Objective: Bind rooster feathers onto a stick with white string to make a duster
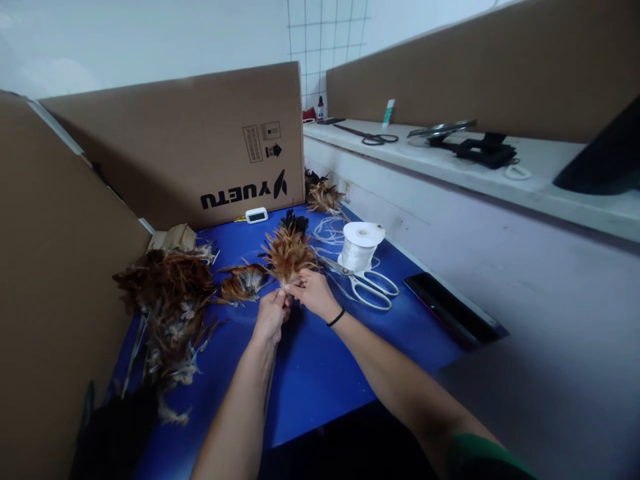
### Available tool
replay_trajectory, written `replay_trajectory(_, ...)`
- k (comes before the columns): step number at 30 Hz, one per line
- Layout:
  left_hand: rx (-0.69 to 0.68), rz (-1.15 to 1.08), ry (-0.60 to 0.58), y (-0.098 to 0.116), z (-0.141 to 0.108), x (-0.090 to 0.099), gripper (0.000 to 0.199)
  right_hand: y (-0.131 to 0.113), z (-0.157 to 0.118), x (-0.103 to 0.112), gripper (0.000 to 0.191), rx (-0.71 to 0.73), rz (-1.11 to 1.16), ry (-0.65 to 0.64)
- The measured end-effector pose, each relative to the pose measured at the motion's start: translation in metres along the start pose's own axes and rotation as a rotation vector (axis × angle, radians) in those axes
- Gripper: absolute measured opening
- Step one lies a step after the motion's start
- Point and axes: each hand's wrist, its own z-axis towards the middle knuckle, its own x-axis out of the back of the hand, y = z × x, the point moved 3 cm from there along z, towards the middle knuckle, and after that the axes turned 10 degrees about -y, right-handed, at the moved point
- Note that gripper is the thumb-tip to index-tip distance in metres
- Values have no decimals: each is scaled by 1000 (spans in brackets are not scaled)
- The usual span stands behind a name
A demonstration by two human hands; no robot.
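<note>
A bundle of brown feathers [289,252] fans upward over the blue table, its pale base between my fingers. My right hand [314,292], with a black band at the wrist, pinches that base. Close against it, my left hand [273,313] is closed at the lower end of the bundle; what its fingertips grip is too small to make out. A smaller feather tuft [243,281] lies just left of the bundle. White-handled scissors [370,288] rest right of my right hand, beside a spool of white ribbon [359,247].
A large feather pile [173,293] covers the table's left side. Cardboard boxes [200,153] wall the left and back. A small white device [257,215] lies at the back, a black phone [453,310] at the right. Dark scissors [373,138] lie on a white ledge [410,150].
</note>
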Motion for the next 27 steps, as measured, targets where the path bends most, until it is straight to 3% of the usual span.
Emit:
replay_trajectory(7,38,-73,-9,5,-2,2,36,-5,-4,7,12,-13,20,38)
replay_trajectory(11,36,-132,-47,11,-3,5,33,-7,-7,20,5,27,-167,64)
replay_trajectory(16,18,-182,-75,17,-6,10,30,-15,-11,15,23,159,-356,-13)
replay_trajectory(18,14,-190,-82,18,-6,11,29,-14,-11,7,25,154,-280,-66)
replay_trajectory(22,5,-176,-79,18,-6,12,28,0,-9,-6,15,-33,150,-189)
replay_trajectory(27,-9,-141,-62,17,-5,12,32,0,-8,-8,13,-117,426,-187)
